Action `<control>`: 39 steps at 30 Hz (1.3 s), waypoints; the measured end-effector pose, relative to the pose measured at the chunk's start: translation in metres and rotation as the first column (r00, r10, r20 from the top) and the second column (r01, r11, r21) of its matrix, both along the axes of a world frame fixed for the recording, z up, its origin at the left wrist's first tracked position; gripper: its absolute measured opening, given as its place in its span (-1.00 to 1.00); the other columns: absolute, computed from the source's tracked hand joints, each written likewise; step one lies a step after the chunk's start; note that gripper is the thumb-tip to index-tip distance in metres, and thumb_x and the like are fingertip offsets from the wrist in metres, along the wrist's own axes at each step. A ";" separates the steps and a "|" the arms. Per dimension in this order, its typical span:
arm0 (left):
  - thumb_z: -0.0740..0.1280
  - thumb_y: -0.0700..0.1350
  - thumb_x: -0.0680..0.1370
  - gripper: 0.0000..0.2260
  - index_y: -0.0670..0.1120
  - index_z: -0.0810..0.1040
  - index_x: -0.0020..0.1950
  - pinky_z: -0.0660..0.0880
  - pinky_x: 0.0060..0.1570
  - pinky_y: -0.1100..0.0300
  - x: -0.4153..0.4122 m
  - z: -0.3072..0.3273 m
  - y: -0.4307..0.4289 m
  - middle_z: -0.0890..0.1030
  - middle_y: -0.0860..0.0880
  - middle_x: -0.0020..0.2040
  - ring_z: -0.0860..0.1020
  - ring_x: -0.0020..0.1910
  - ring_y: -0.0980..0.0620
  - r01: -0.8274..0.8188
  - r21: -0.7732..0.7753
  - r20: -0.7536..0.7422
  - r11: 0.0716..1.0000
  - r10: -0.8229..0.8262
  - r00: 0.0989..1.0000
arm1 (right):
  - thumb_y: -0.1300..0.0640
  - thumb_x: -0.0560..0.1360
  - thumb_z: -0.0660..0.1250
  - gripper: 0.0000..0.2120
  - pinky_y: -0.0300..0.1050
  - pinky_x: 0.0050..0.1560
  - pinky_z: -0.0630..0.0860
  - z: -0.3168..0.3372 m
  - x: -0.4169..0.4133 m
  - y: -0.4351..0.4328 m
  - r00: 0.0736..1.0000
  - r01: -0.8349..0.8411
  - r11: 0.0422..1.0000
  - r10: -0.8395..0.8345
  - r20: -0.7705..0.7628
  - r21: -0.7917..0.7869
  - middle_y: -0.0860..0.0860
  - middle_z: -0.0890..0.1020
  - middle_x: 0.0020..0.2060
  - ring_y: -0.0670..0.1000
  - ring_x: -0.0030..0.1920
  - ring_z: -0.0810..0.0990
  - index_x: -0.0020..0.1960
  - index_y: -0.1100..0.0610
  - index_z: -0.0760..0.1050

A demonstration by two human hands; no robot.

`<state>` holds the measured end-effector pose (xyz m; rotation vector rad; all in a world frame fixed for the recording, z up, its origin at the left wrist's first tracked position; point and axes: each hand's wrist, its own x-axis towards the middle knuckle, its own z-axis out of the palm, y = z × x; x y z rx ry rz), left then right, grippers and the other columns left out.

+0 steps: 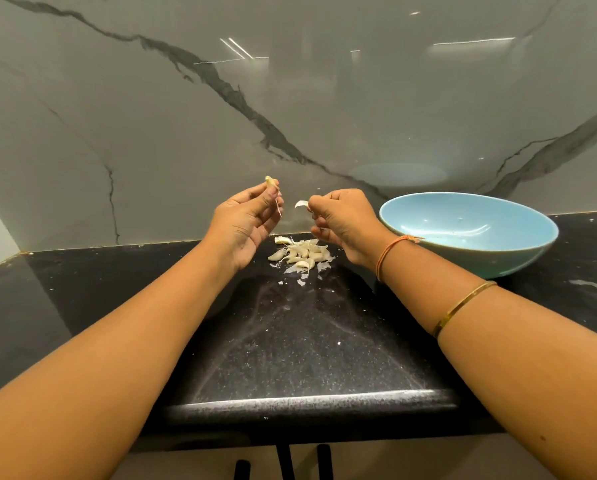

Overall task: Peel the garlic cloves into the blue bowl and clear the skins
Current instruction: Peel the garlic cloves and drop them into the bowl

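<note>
A garlic clove (271, 182) is pinched in the raised left hand (246, 221), a thin strip of skin hanging from it. A curled piece of skin (301, 204) is pinched by the right hand (342, 221). Below them, a heap of garlic cloves (302, 254) is spread on the black worktop (300, 341). The blue bowl (470, 233) is set just right of the right hand.

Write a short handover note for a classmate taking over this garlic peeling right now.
Left hand pinches a garlic clove, skin strand hanging.
Right hand pinches a pale curled piece, probably skin.
Pile of cloves and skins lies on the black counter below the hands.
Blue bowl, at right, looks empty.
Done: nothing in the bowl.
Left: finish this clove, peel the pile, clear skins.
</note>
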<state>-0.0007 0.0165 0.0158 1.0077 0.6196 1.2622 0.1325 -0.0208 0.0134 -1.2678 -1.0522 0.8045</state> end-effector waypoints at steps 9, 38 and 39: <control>0.34 -0.33 0.50 -0.87 -0.17 0.60 0.00 0.57 -0.17 0.35 0.004 -0.006 0.000 0.62 -0.02 -0.19 0.57 -0.28 0.17 -0.034 0.115 -0.227 0.993 0.059 0.972 | 0.29 0.44 0.37 -0.82 0.08 0.01 0.57 -0.004 0.004 0.004 0.827 0.080 0.995 -0.102 0.552 0.063 -0.04 0.54 -0.33 0.04 -0.20 0.57 -0.27 0.08 0.47; 0.31 -0.22 0.56 -0.90 -0.11 0.61 -0.02 0.52 -0.22 0.41 0.008 -0.012 0.000 0.59 -0.04 -0.17 0.48 -0.24 0.15 0.029 0.358 -0.564 0.933 0.191 0.804 | 0.30 0.45 0.36 -0.92 0.02 -0.13 0.59 0.000 0.008 0.002 0.942 0.032 0.989 -0.078 0.326 0.143 0.03 0.57 -0.30 0.03 -0.24 0.55 -0.18 0.17 0.50; 0.31 -0.22 0.56 -0.90 -0.10 0.61 -0.03 0.52 -0.21 0.40 0.008 -0.012 0.001 0.59 -0.04 -0.16 0.48 -0.22 0.14 0.032 0.355 -0.566 0.934 0.187 0.803 | 0.29 0.47 0.34 -0.92 0.03 -0.12 0.59 0.000 0.008 0.002 0.938 0.040 0.989 -0.085 0.336 0.139 0.04 0.58 -0.31 0.02 -0.25 0.54 -0.18 0.16 0.52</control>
